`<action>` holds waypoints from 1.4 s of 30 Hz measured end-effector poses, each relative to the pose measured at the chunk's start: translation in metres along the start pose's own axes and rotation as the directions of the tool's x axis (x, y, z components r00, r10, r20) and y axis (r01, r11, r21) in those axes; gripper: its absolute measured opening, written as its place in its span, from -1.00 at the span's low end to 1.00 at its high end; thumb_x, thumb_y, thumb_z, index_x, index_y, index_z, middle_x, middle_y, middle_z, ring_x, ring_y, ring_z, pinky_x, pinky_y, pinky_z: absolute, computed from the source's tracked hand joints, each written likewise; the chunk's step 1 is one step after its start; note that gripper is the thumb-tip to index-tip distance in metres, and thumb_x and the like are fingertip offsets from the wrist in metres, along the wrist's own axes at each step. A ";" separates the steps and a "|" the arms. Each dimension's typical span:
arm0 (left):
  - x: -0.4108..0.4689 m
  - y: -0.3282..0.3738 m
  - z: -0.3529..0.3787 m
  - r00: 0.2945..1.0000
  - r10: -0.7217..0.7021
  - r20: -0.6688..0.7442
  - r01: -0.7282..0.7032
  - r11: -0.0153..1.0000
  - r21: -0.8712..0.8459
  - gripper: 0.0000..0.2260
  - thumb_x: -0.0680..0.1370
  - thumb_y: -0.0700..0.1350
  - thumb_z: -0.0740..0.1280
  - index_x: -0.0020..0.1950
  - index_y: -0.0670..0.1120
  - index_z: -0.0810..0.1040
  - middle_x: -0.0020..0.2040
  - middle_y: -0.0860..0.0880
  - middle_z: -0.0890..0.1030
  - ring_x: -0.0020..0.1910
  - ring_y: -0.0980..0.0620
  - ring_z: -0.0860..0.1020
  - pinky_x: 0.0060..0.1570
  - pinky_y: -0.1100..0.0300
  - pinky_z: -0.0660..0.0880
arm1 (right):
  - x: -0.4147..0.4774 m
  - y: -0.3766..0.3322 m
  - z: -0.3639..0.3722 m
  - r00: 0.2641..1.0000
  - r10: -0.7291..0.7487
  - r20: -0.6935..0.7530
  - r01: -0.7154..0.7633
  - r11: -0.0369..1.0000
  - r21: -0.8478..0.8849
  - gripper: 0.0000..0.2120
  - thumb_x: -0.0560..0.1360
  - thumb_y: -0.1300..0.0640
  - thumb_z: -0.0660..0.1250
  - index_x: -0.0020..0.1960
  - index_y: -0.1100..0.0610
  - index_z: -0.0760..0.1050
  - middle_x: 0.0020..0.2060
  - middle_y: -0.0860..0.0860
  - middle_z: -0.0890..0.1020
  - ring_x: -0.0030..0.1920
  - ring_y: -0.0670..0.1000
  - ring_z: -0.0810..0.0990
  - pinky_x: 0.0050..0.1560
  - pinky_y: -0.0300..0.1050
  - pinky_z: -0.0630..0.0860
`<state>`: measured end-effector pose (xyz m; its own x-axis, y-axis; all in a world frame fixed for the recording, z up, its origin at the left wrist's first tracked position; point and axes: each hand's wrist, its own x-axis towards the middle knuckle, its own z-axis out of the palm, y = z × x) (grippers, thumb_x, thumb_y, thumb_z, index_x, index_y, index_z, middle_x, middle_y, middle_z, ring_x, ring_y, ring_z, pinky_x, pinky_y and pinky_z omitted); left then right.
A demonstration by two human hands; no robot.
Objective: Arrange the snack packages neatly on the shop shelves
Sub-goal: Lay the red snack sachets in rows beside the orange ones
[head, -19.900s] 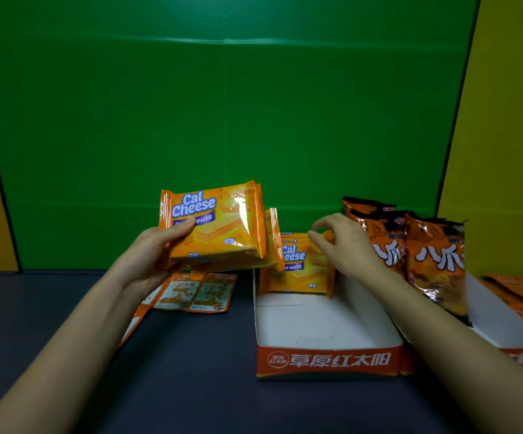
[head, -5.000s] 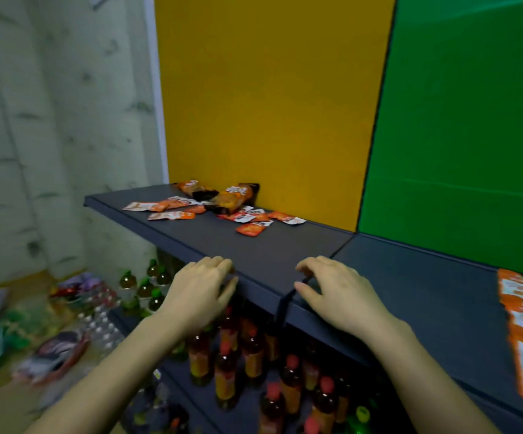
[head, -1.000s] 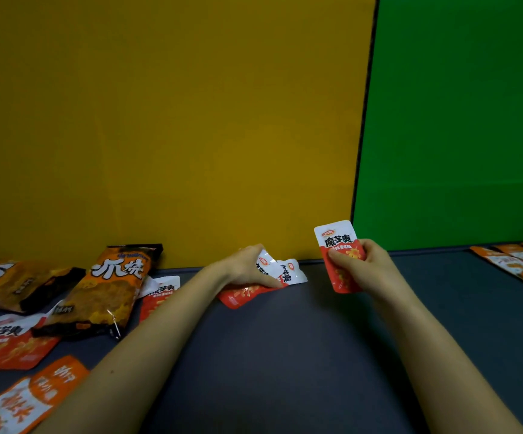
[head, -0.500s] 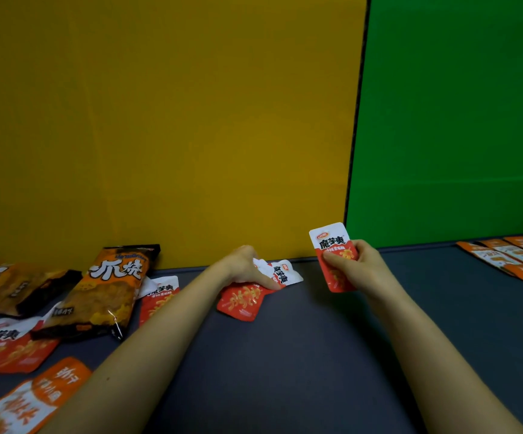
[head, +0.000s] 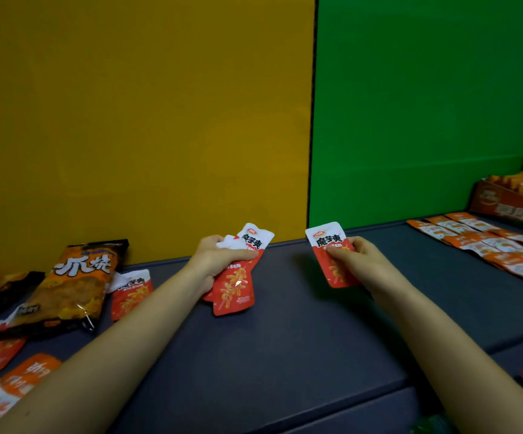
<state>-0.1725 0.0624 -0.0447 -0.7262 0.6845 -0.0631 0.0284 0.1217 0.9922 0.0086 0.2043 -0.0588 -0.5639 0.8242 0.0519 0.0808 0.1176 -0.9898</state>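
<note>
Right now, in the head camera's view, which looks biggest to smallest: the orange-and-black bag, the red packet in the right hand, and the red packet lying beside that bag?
1. Orange-and-black bag, clearly largest.
2. Red packet in the right hand and red packet beside the bag: they look alike, the same design, both partly hidden, so no ranking.

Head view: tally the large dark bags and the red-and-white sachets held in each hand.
large dark bags: 2
red-and-white sachet in the right hand: 1
overlapping sachets in the left hand: at least 2
Total: at least 5
</note>
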 end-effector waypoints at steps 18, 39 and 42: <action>0.003 0.031 0.194 0.975 -0.043 -0.220 0.001 0.982 -0.187 -0.57 0.36 -0.18 0.51 0.05 -0.09 0.31 -0.23 -0.08 0.56 -0.35 0.04 0.54 -0.45 0.21 0.49 | 0.129 0.039 -0.150 0.976 0.067 0.209 -0.016 0.971 -0.239 -0.74 0.43 0.19 0.42 0.07 0.18 0.44 -0.19 0.05 0.63 -0.28 -0.03 0.58 -0.22 -0.14 0.54; 0.024 0.009 0.226 0.951 -0.050 -0.306 -0.031 0.967 -0.254 -0.69 0.32 -0.23 0.53 -0.09 -0.11 0.44 -0.25 -0.10 0.63 -0.52 0.11 0.58 -0.50 0.28 0.51 | 0.132 0.034 -0.110 0.932 -0.330 0.152 0.361 0.794 -0.489 -0.60 0.58 -0.11 0.09 0.22 0.14 0.46 0.19 0.07 0.51 0.23 0.08 0.43 0.24 -0.01 0.32; 0.024 0.007 0.230 0.963 -0.025 -0.269 -0.035 0.975 -0.218 -0.68 0.31 -0.22 0.54 -0.07 -0.13 0.46 -0.23 -0.11 0.64 -0.40 0.04 0.59 -0.40 0.22 0.53 | 0.124 0.027 -0.107 0.934 -0.211 0.287 0.280 0.933 -0.225 -0.66 0.54 -0.14 0.18 -0.02 0.09 0.56 -0.05 0.01 0.63 0.03 0.03 0.56 0.11 -0.05 0.44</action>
<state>-0.0314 0.2452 -0.0637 -0.8846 0.4629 -0.0568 -0.0964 -0.0622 0.9934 0.0287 0.3687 -0.0648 -0.7800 0.5862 0.2188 0.1027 0.4649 -0.8794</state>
